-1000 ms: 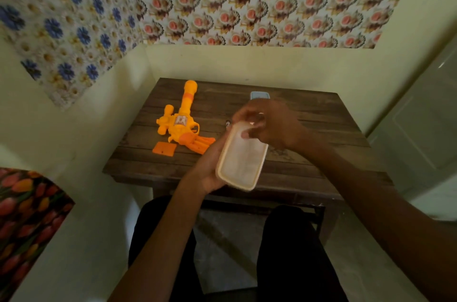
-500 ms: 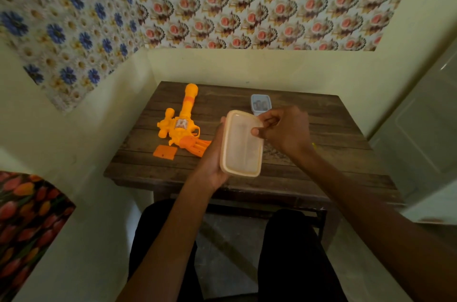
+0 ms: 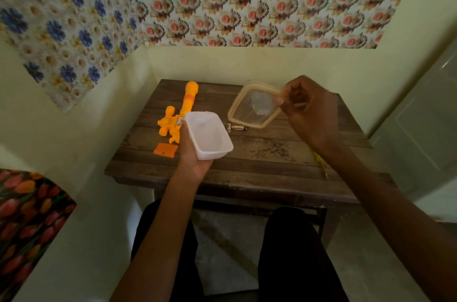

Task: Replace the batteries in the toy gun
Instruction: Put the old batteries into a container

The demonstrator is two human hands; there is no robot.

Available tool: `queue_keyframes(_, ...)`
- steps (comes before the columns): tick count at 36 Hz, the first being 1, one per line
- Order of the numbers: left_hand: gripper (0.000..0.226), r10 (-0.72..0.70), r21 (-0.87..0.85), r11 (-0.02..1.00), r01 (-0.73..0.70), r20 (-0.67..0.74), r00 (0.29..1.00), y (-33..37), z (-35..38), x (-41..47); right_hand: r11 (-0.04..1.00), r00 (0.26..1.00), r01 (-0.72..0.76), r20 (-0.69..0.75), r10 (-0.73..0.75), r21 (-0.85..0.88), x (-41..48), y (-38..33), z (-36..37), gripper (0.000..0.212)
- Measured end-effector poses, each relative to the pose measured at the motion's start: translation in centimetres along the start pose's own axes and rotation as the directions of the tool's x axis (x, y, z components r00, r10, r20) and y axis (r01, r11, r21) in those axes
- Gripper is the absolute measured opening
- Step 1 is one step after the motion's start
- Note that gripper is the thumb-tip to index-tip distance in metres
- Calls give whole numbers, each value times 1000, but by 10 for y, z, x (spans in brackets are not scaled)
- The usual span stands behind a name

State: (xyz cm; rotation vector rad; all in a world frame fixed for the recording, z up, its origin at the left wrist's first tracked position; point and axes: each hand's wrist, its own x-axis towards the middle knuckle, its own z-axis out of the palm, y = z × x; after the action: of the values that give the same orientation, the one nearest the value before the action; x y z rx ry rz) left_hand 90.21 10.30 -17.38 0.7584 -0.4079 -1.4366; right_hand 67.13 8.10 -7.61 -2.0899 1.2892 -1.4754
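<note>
The batteries [image 3: 237, 127] lie just right of the box [image 3: 210, 136], long axis crosswise, toy gun [image 3: 189, 99] left of it. Left hand [image 3: 191, 153], nearer, grips the box; right hand [image 3: 309, 113] pinches the lid [image 3: 254, 106] beyond.

A dark worn wooden table [image 3: 259, 165] lies beneath the left hand [image 3: 191, 152] and right hand [image 3: 311, 113]; floral-patterned wallpaper [image 3: 247, 0] hangs beyond them.

Nothing legible — print on batteries [image 3: 237, 127] seems blurred.
</note>
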Motion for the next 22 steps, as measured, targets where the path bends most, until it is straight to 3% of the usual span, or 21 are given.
queue_keyframes(5,39,40,-13,999,-40,47,998,13,-12,0,955,941,81,339,21,-284,-37,36,10,4)
queue_keyframes(8,38,47,17,999,-48,52,998,15,-14,-4,854,863,375,471,-181,-359,-66,55,20,8)
queue_keyframes(11,39,28,13,1000,-29,60,998,15,-11,-7,710,703,625,627,-334,-323,-84,69,32,13)
queue_keyframes(18,39,22,67,997,-24,34,999,16,-12,-5,635,552,715,794,-256,-292,-83,77,54,18)
queue_keyframes(22,48,35,139,990,-39,32,999,17,-11,-2,676,440,694,889,-128,-247,-61,78,59,21)
